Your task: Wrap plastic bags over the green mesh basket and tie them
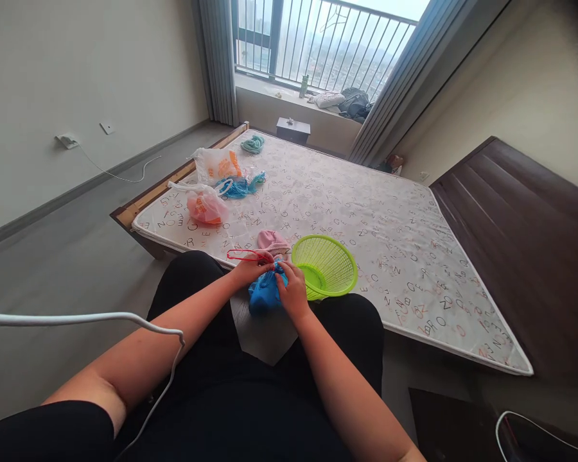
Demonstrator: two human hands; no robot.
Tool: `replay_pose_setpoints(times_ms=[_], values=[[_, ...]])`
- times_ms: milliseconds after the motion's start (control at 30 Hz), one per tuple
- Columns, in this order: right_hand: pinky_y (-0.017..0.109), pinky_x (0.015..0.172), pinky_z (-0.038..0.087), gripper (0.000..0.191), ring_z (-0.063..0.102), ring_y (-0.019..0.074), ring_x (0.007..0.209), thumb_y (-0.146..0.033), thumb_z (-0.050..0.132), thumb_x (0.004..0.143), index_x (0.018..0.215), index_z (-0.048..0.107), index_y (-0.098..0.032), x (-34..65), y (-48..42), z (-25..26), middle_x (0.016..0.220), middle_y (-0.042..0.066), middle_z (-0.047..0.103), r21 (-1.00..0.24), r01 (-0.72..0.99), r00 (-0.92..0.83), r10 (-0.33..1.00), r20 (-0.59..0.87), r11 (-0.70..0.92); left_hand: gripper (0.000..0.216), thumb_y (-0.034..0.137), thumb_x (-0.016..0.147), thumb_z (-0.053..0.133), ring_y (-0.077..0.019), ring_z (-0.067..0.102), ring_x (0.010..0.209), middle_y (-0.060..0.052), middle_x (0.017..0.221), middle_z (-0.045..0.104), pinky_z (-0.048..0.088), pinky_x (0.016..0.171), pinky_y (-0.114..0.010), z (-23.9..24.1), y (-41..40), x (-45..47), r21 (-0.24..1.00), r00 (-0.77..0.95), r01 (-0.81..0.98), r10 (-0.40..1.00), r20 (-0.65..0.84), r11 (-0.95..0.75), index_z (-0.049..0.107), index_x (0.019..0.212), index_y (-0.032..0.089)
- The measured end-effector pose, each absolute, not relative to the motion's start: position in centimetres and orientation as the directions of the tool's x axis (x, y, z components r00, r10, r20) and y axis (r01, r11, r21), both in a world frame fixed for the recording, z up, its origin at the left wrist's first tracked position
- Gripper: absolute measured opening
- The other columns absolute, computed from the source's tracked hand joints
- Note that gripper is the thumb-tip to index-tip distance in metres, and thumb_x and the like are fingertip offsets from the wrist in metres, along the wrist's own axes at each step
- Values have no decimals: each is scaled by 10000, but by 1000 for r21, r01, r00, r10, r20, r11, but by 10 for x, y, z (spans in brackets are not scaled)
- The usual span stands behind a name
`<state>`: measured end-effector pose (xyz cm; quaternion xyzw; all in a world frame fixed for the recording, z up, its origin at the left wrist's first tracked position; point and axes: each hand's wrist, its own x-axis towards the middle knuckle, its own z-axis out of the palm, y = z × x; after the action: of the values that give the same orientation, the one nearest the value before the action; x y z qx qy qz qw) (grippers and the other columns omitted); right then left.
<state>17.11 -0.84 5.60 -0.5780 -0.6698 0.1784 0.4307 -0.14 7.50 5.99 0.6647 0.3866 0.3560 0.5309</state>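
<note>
Between my knees hangs a blue plastic bag (264,295), bunched at its top and bulging below; its contents are hidden. My left hand (253,269) pinches the gathered neck from one side. Fingers of my right hand (293,286) close on the same neck from the other side. A thin red loop (243,255), like a cord or strip, sticks out at my left fingers, and I cannot tell whether they grip it. Just beyond the hands lies a soft pink cloth item (272,241) on the mattress edge. Close by my right hand, a lime-green plastic basket (334,260) leans tilted.
The letter-printed mattress (366,212) spreads ahead. On its left side lie a bag with pink-orange contents (206,206), a white-and-orange plastic bag (216,165), blue netting-like plastic (241,186) and a teal bundle (253,144). A white cable (101,317) crosses near my left arm.
</note>
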Motion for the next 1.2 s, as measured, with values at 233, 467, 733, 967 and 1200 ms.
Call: replay_pose_setpoints(times_ms=[233, 467, 733, 967, 1200], values=[[344, 744, 508, 169, 616, 202, 729, -366, 593, 826, 895, 629, -215, 174, 4, 42, 821, 34, 665, -879, 476, 111, 989, 93, 29, 499, 376, 822, 750, -162, 662, 708, -9, 856, 705, 532, 700, -292, 51, 70, -2, 909, 389, 326, 913, 121, -259, 591, 1263, 205], [331, 763, 505, 259, 628, 206, 787, -478, 563, 866, 873, 611, -223, 174, 3, 49, 866, 39, 671, -927, 372, 119, 987, 105, 53, 198, 369, 925, 649, -166, 657, 809, -41, 905, 730, 516, 769, -271, 48, 77, -5, 768, 661, 360, 726, 191, -530, 745, 941, 197], [363, 852, 495, 167, 610, 219, 858, -393, 532, 886, 879, 555, -228, 178, 9, 43, 935, 65, 652, -893, 451, 273, 953, 130, -8, 85, 226, 786, 681, -160, 564, 643, -1, 746, 650, 429, 644, -257, 45, 78, -8, 739, 593, 526, 805, 36, -421, 717, 863, 220], [336, 802, 462, 98, 585, 211, 820, -313, 587, 822, 808, 538, -229, 180, 13, 36, 851, 40, 630, -846, 532, 198, 976, 92, -29, 42, 193, 757, 685, -208, 613, 786, -26, 772, 633, 452, 760, -279, 50, 81, -12, 766, 465, 522, 878, 114, -376, 665, 780, 222], [278, 641, 354, 68, 503, 168, 655, -251, 586, 760, 763, 521, -235, 179, 8, 35, 686, -33, 569, -821, 565, 97, 995, -29, -79, 74, 222, 722, 617, -172, 575, 731, -15, 782, 647, 435, 703, -276, 54, 81, -10, 831, 632, 392, 771, 69, -396, 649, 780, 190]])
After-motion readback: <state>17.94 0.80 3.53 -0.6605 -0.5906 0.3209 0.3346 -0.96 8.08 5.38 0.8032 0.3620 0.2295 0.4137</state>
